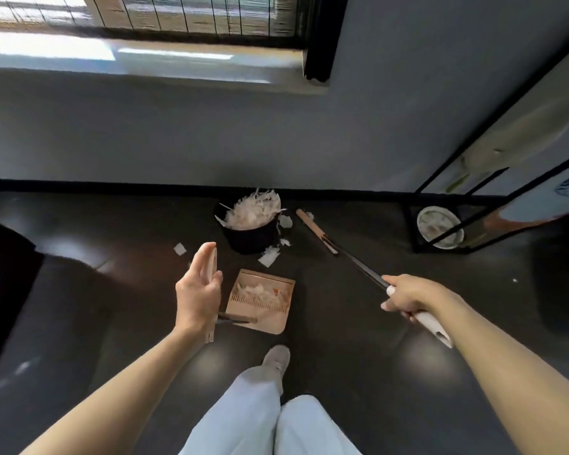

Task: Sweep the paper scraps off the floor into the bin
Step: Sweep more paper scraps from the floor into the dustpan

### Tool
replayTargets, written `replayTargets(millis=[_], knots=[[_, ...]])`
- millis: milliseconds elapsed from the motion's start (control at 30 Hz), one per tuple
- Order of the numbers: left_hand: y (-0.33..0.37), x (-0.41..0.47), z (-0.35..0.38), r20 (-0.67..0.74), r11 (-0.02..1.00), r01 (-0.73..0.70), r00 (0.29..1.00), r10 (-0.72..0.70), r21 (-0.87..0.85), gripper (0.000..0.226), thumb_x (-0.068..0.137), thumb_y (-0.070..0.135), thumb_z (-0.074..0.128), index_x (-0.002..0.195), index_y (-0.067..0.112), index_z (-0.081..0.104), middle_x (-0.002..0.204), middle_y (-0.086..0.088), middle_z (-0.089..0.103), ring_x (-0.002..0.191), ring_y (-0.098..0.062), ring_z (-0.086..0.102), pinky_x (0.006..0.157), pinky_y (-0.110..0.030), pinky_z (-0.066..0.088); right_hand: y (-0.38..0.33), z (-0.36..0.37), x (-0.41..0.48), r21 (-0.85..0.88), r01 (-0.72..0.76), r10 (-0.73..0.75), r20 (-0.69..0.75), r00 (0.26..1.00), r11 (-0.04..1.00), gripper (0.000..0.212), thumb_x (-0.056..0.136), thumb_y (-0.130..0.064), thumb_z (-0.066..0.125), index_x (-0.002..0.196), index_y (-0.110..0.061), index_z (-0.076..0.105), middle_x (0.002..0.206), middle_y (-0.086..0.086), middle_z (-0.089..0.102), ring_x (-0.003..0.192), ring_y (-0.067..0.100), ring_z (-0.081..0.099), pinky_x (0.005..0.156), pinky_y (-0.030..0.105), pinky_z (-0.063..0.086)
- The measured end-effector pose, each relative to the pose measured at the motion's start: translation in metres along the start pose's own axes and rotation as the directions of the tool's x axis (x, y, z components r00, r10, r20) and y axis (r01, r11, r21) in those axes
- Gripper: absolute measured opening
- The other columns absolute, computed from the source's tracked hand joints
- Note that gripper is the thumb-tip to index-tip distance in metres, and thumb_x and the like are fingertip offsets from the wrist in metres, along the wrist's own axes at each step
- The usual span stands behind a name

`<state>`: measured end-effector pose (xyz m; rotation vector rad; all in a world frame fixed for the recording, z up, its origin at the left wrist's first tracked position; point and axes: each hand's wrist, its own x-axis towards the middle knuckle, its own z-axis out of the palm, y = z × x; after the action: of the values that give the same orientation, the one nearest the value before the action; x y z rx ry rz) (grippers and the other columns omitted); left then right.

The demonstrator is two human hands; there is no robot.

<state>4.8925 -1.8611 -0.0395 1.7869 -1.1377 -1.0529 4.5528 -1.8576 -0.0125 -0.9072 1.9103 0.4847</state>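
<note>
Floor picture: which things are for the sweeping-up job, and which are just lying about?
For the job: broom, gripped by the right hand; dustpan, its handle held by the left hand; black bin; paper scraps on the floor.

Just lying about: black wire rack; round white dish at its foot.

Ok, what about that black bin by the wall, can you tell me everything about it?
The bin is small, round and black, its material too dark to judge. It stands upright on the dark floor, close to the wall's black skirting. White paper scraps heap above its rim, and a few more lie on the floor by its right side. Neither the left hand nor the right hand touches it. The dustpan sits nearer the person; the broom lies to its right.
</note>
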Motion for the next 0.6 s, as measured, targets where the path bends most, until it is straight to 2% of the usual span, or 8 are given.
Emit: replayTargets(millis=[67,133,233,333,400,467,533,600], knots=[[0.004,0.005,0.013,-0.020,0.999,0.024,0.999,-0.025,-0.033,0.052,0.091,-0.004,0.055,0.133,0.026,0.054,0.134,0.008,0.053,0.122,-0.010,0.050,0.099,-0.014,0.038,-0.014,-0.024,0.022,0.005,0.012,-0.012,0.002,1.000,1.000,0.075,0.095,-0.015,0.059,0.153,-0.035,0.016,0.071,0.008,0.055,0.053,0.014,0.047,0.048,0.026,0.043],[0.004,0.009,0.025,-0.025,0.999,0.032,0.999,-0.032,-0.006,0.051,0.090,-0.003,0.057,0.131,0.027,0.055,0.131,0.007,0.055,0.122,-0.020,0.054,0.101,-0.022,0.041,-0.031,-0.047,0.045,-0.062,0.036,-0.036,0.005,0.999,0.997,0.076,0.095,-0.016,0.058,0.153,-0.034,0.013,0.070,0.008,0.054,0.056,0.016,0.049,0.055,0.029,0.045],[0.002,0.012,0.044,-0.008,0.999,0.032,0.999,-0.033,-0.025,0.056,0.089,-0.006,0.057,0.124,0.037,0.055,0.131,0.006,0.055,0.126,-0.009,0.049,0.108,-0.023,0.034,-0.060,-0.078,0.076,-0.269,0.091,-0.090,0.015,0.996,0.959,0.076,0.096,-0.022,0.058,0.155,-0.028,0.010,0.084,0.006,0.051,0.080,0.023,0.052,0.073,0.033,0.046],[-0.004,0.015,0.063,-0.032,0.998,0.056,0.998,-0.058,-0.034,0.065,0.088,-0.008,0.057,0.123,0.046,0.050,0.137,0.007,0.052,0.130,-0.008,0.046,0.113,-0.040,0.033,-0.085,-0.108,0.104,-0.476,0.132,-0.136,0.027,0.990,0.870,0.074,0.097,-0.028,0.056,0.155,-0.022,0.011,0.098,0.006,0.046,0.089,0.023,0.049,0.084,0.035,0.047],[-0.004,0.018,0.073,-0.069,0.997,0.057,0.996,-0.060,-0.046,0.069,0.087,-0.008,0.058,0.124,0.050,0.052,0.137,0.007,0.053,0.130,-0.008,0.046,0.112,-0.043,0.033,-0.099,-0.122,0.124,-0.563,0.143,-0.144,0.043,0.989,0.814,0.072,0.098,-0.030,0.054,0.155,-0.021,0.010,0.089,0.005,0.044,0.076,0.023,0.049,0.075,0.034,0.048],[-0.001,0.023,0.078,-0.100,0.996,0.055,0.993,-0.062,-0.066,0.072,0.087,-0.011,0.056,0.121,0.052,0.054,0.133,0.008,0.056,0.127,-0.004,0.048,0.113,-0.040,0.033,-0.108,-0.128,0.142,-0.617,0.169,-0.181,0.043,0.983,0.769,0.071,0.099,-0.030,0.052,0.155,-0.018,0.010,0.083,0.005,0.044,0.077,0.025,0.051,0.061,0.030,0.043],[0.003,0.026,0.080,-0.123,0.992,0.072,0.989,-0.085,-0.101,0.071,0.086,-0.015,0.053,0.116,0.049,0.055,0.129,0.007,0.057,0.124,-0.001,0.050,0.114,-0.038,0.032,-0.114,-0.126,0.153,-0.629,0.206,-0.230,0.044,0.972,0.750,0.071,0.098,-0.028,0.052,0.155,-0.015,0.010,0.097,0.007,0.054,0.086,0.023,0.057,0.064,0.030,0.044],[0.004,0.027,0.081,-0.144,0.990,0.074,0.985,-0.090,-0.117,0.078,0.086,-0.016,0.052,0.112,0.057,0.058,0.131,0.003,0.057,0.131,-0.011,0.046,0.115,-0.041,0.029,-0.114,-0.118,0.163,-0.606,0.220,-0.197,0.105,0.975,0.765,0.077,0.096,-0.024,0.056,0.155,-0.015,0.007,0.115,0.008,0.053,0.095,0.022,0.054,0.078,0.032,0.048]])
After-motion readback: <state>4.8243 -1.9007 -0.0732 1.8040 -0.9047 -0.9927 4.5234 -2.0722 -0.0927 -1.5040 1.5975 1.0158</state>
